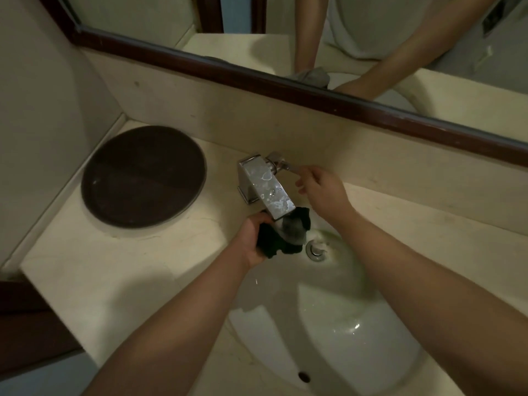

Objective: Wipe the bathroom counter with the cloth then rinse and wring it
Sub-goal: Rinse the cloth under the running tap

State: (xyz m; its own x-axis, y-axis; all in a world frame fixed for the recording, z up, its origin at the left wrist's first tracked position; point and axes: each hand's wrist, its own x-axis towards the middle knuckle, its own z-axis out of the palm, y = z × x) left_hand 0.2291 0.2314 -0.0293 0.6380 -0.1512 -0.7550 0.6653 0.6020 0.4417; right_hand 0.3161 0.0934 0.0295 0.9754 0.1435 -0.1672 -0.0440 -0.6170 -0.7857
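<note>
Cloth [281,238] sits bunched right under the faucet [265,185] spout, over the sink [328,324] drain, and if you throw the lever [288,166] too far the stream may splash off the wad onto the counter [85,270]. Your left hand [251,241] is clamped around the cloth; your right hand [320,190] pinches the lever beside the faucet, its other fingers loosely curled.

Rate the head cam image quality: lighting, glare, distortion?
Head view: dim and warm-tinted; wide-angle bend curves the mirror frame; specular glare on the tap and a glint on the wet basin; the dark cloth in the left hand loses detail; the right hand at the tap lever is slightly soft.
</note>
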